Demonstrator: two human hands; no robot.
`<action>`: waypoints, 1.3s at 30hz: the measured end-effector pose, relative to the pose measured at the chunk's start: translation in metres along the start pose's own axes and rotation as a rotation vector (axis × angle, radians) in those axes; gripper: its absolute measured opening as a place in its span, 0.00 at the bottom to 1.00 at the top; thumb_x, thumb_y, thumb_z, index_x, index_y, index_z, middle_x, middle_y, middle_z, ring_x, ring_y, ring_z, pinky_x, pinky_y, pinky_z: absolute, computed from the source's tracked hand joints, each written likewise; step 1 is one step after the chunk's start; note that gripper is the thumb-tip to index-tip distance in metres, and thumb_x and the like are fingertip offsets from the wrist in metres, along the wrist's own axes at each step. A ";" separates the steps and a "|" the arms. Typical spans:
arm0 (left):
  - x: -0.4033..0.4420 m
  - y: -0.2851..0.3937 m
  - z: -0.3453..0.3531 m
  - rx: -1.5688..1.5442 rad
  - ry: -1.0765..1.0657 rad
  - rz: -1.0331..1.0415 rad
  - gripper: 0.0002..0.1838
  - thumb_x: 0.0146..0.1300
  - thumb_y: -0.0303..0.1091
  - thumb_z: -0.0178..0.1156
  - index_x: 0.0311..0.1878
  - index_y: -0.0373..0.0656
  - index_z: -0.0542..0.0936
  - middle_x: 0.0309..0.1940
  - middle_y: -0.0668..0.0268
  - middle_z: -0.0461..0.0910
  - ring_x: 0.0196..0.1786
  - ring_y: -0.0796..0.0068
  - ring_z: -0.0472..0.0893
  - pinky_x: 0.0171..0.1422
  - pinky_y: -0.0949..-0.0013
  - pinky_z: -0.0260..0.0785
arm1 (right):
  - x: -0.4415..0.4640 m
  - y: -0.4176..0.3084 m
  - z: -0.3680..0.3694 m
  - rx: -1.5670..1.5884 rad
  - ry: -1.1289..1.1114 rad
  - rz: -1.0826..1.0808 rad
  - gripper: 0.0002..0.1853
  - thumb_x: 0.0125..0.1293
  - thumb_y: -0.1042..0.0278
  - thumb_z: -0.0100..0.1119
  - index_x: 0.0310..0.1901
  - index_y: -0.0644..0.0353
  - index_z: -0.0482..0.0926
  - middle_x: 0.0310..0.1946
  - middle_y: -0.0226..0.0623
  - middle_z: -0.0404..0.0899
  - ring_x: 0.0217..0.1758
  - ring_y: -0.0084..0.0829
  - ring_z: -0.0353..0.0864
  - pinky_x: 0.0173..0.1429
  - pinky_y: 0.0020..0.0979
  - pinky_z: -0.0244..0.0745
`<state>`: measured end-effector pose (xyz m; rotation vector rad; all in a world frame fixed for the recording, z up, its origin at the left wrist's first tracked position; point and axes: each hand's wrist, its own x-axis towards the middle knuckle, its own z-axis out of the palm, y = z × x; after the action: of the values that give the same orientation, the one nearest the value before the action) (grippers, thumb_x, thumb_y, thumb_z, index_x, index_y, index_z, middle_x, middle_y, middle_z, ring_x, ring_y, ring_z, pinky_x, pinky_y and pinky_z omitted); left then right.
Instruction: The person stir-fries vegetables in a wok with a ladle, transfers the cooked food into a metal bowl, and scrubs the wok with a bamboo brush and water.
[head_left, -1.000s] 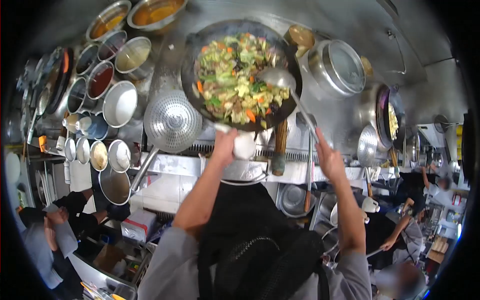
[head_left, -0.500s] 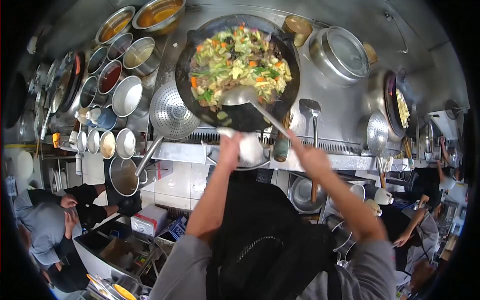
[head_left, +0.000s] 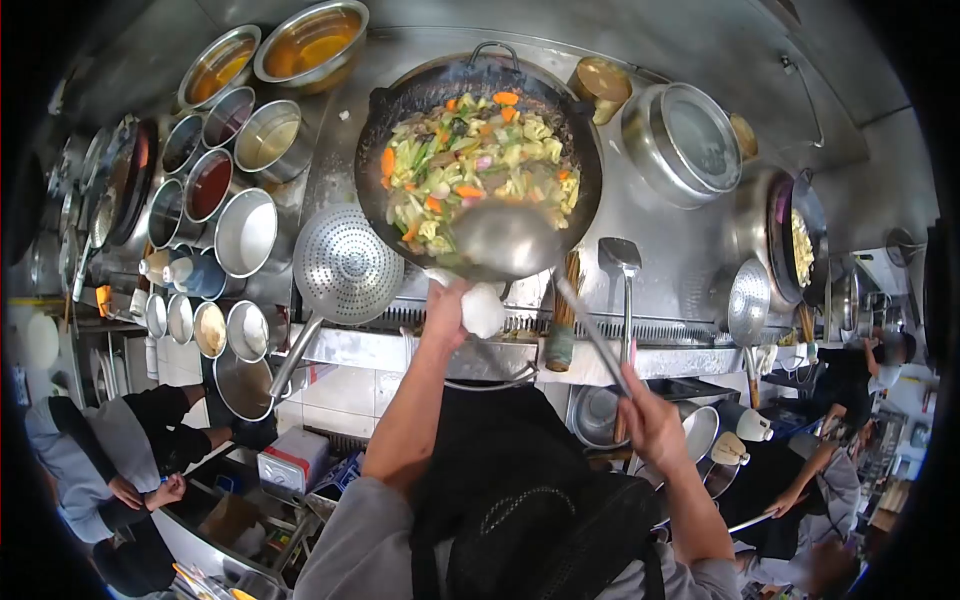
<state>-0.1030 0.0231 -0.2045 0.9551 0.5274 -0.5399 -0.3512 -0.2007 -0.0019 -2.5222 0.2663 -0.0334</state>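
A large dark wok [head_left: 375,190] holds chopped vegetables [head_left: 480,165] in green, pale yellow and orange. At its near rim my left hand [head_left: 446,312] is closed on a white cloth [head_left: 483,310], which covers the wok's edge there. My right hand [head_left: 650,420], lower right, is wrapped round the handle of a metal ladle. The ladle's bowl [head_left: 506,240], blurred, is over the near part of the wok, just in front of the food. Whether it touches the food I cannot tell.
A perforated strainer [head_left: 348,262] lies left of the wok, near several containers of sauces and seasonings [head_left: 246,232]. To the right are a spatula [head_left: 620,255], a bamboo brush [head_left: 562,335], a metal pot [head_left: 690,145] and another wok [head_left: 812,235]. Other people stand at both sides.
The vegetables have shifted within the wok. My right hand has moved down and toward me, bringing the ladle's bowl to the near side. My left hand keeps hold of the cloth at the rim.
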 end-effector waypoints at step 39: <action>0.016 0.008 0.000 -0.016 -0.127 -0.146 0.19 0.61 0.19 0.61 0.56 0.35 0.74 0.45 0.60 0.82 0.44 0.69 0.86 0.45 0.63 0.82 | 0.188 0.042 -0.121 -1.185 -0.288 -0.129 0.36 0.77 0.62 0.57 0.82 0.24 0.58 0.32 0.45 0.84 0.27 0.47 0.86 0.36 0.46 0.84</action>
<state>-0.0864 0.0237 -0.2100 0.8652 0.4882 -0.7220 -0.1850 -0.3400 0.0668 -3.6417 -0.0332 0.5979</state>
